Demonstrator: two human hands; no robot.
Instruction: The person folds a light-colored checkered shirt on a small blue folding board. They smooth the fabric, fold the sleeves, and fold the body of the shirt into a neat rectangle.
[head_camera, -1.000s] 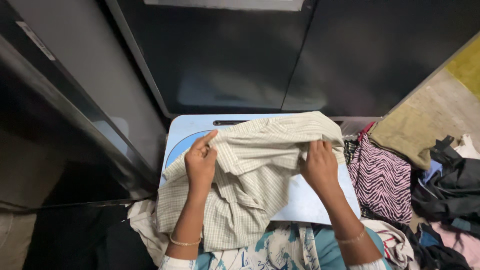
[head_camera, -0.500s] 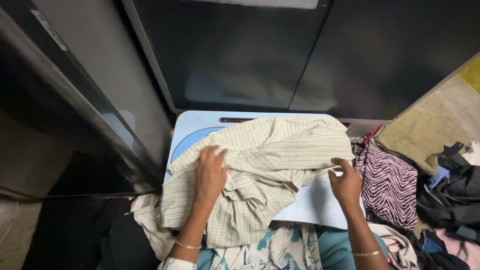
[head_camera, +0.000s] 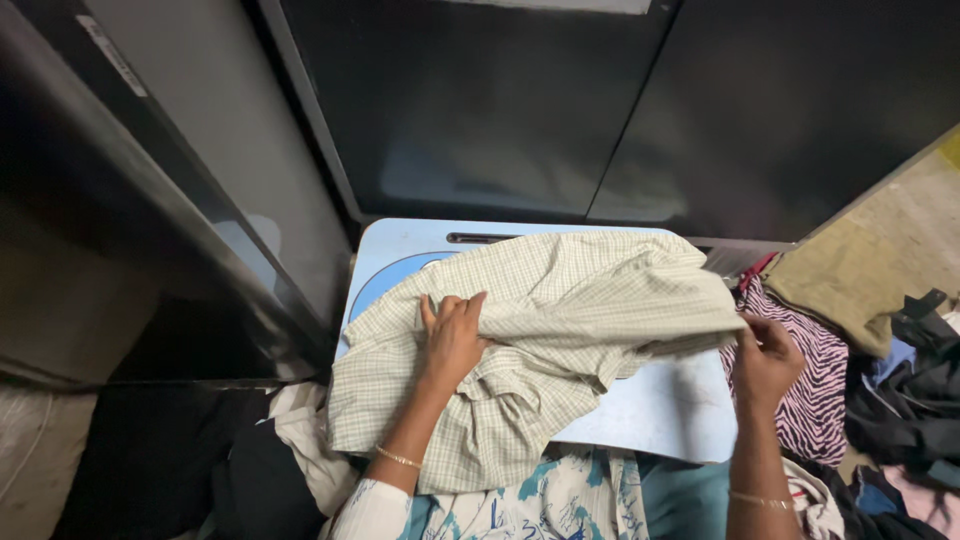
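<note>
A pale green checked shirt lies crumpled over a light blue lap table. My left hand rests flat on the shirt's middle, fingers spread, pressing the cloth down. At the table's right edge my right hand pinches the shirt's right side and holds it pulled out sideways. A thin bangle shows on each wrist. The shirt's lower part hangs over the table's near edge onto my lap.
A pile of clothes lies at the right: a pink and black zebra-striped garment, dark clothes and an olive cloth. Dark cabinet doors stand straight ahead. White cloth hangs at my left.
My right hand has moved out to the right, drawing the shirt's side past the table edge. My left hand slid from the shirt's upper left edge to flat on its middle.
</note>
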